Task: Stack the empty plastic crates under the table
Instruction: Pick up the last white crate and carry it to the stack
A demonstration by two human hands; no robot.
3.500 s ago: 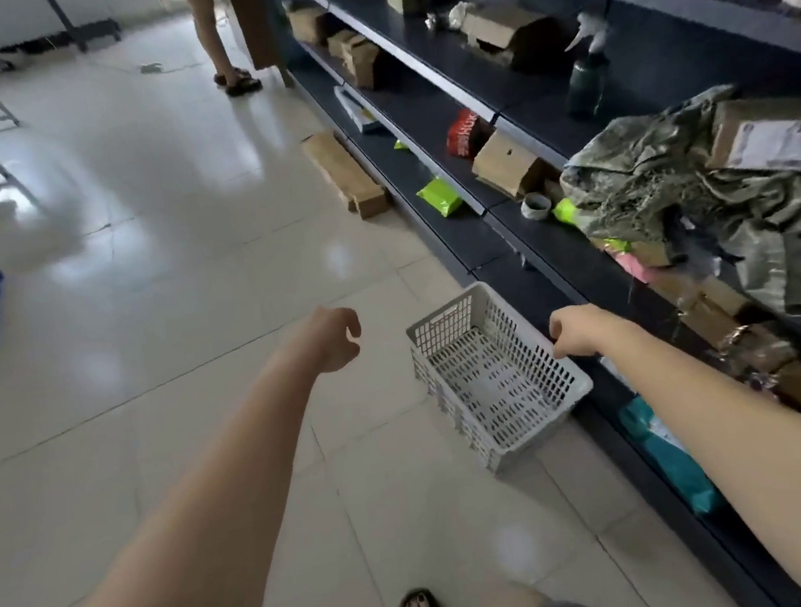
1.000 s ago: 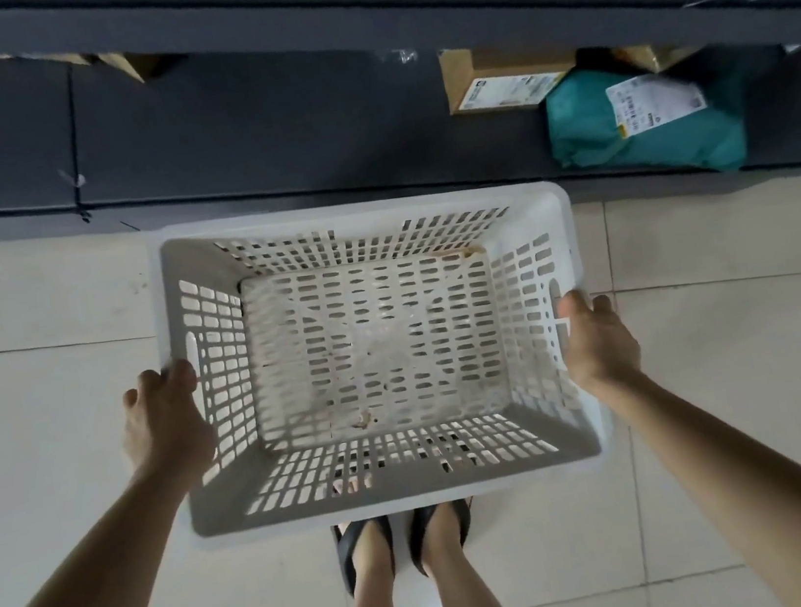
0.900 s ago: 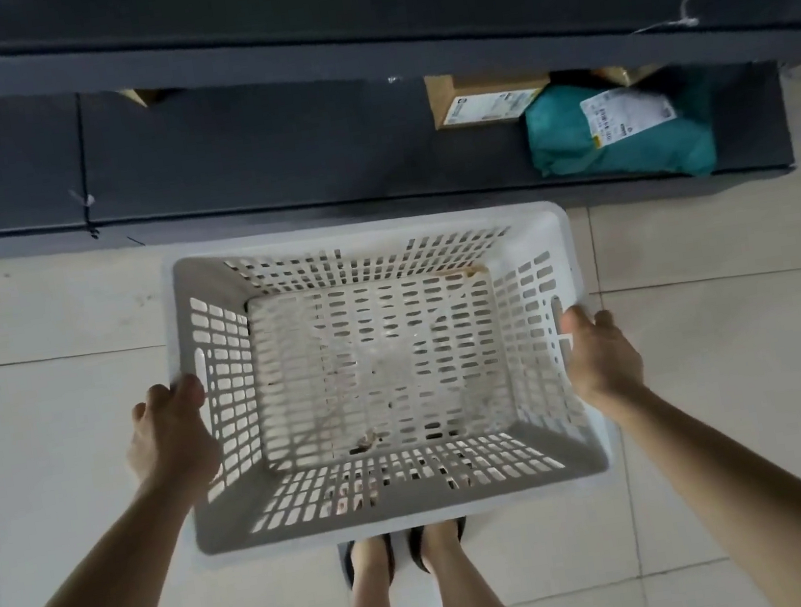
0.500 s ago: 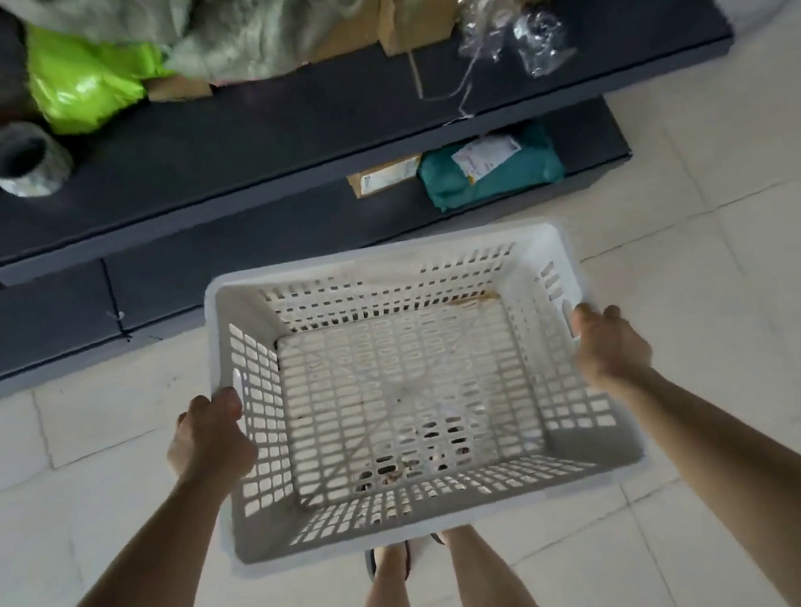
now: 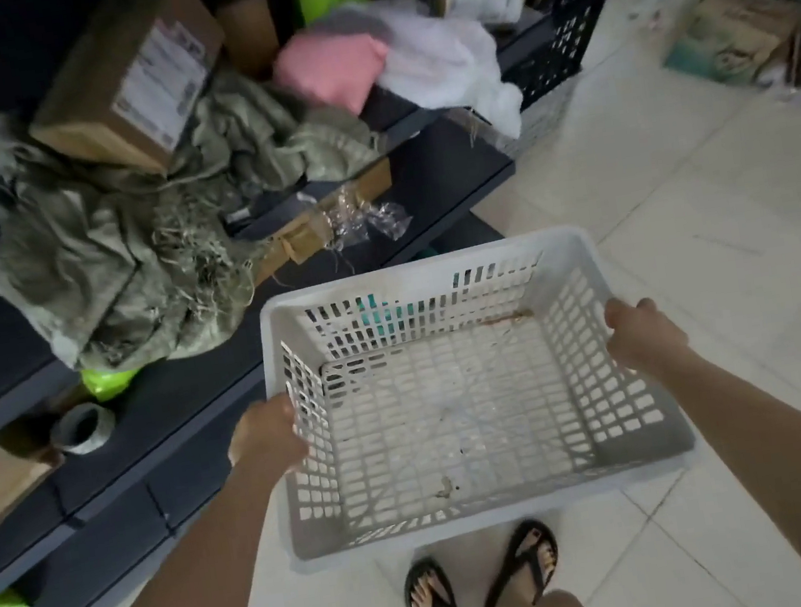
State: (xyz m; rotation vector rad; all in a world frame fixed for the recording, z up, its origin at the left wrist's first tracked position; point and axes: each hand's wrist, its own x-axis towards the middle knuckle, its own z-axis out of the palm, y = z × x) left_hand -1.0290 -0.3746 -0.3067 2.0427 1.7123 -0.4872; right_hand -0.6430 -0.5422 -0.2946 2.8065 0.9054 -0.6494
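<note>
The white plastic crate is held off the tiled floor, empty but for a few specks — left hand clamped on its left wall, right hand gripping the right rim. Its far-left corner sits close to the dark shelf edge; open floor lies to the right. A cardboard box carries a label (print too blurred to read).

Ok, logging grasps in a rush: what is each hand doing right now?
Left hand: closed on the left side of the white crate.
Right hand: closed on the crate's right rim.
</note>
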